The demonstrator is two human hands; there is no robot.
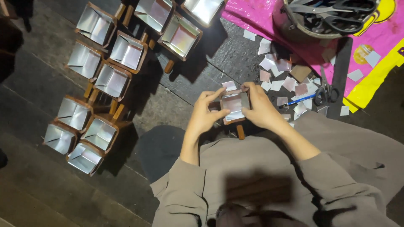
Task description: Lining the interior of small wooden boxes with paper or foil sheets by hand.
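Both my hands hold one small brown box with a silver lining (235, 104) over my lap. My left hand (205, 113) grips its left side with the fingers curled over the rim, thumb on the silver inside. On the right side, my right hand (260, 108) wraps the box, fingers along its top edge. A short wooden handle (240, 131) sticks out below the box. A small silver square (229, 85) lies just above it.
Several finished silver-lined boxes with wooden handles (112, 80) stand in rows on the dark floor at left. Cut silver squares (283, 80), scissors (325, 90) and a blue pen (297, 101) lie at right. A bowl holding more scissors (324, 17) sits on a pink sheet (252, 14).
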